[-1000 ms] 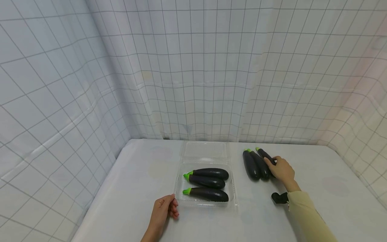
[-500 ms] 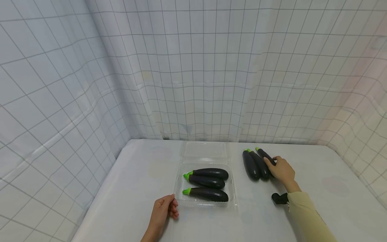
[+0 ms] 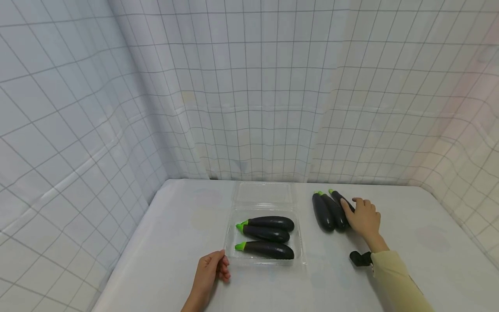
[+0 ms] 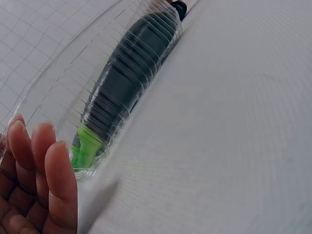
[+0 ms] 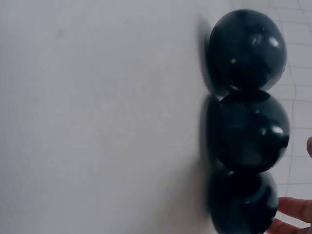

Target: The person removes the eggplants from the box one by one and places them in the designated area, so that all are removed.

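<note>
At the front left corner of a clear plastic box [image 3: 230, 255], my left hand [image 3: 210, 268] pinches the rim between thumb and index finger, the other fingers loosely bent. Inside the box lie three dark eggplants with green stems, the front eggplant [image 3: 267, 250] slightly apart from the other two. Three more lie side by side at the right: a left eggplant [image 3: 323, 212], a middle eggplant [image 3: 336, 212] and a right eggplant [image 3: 339, 198]. My right hand [image 3: 364, 219] is over the right one, fingers spread; in the right wrist view its fingertips [image 5: 292, 207] are against that eggplant.
The box's lid [image 3: 265, 193] lies folded back behind it. A black device [image 3: 359, 258] sits at the right wrist. White curtains [image 3: 253, 108] with a dark grid stand behind and beside the white table [image 3: 187, 225].
The fingers of my right hand have spread and loosened from around the right eggplant, thumb and index finger shifting slightly up. The left hand and the box stay as they were.
</note>
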A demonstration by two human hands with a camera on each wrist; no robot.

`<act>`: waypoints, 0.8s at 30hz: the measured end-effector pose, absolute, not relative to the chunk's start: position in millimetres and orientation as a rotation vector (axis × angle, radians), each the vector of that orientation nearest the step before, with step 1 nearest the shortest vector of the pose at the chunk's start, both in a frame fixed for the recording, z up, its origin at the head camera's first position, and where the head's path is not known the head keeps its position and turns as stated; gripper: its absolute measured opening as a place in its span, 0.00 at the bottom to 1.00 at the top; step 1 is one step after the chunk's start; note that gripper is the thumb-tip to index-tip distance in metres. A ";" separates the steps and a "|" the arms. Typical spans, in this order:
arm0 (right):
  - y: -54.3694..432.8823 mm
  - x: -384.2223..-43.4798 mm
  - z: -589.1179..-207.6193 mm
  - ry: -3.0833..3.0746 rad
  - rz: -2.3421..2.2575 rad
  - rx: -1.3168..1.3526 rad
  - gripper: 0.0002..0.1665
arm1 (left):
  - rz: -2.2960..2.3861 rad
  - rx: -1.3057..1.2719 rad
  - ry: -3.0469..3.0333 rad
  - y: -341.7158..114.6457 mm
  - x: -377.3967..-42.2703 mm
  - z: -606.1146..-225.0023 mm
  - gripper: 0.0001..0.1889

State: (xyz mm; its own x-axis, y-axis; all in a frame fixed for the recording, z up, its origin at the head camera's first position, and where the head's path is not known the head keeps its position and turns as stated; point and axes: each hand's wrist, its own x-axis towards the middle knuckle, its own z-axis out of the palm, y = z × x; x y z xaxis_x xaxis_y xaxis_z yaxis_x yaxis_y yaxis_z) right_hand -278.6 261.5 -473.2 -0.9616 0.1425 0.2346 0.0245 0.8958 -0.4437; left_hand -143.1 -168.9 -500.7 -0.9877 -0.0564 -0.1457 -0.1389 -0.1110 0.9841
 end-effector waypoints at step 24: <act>209.2 -267.4 -439.6 -2.225 0.789 0.235 0.17 | 2.276 -0.237 2.065 -169.1 -143.3 -499.6 0.18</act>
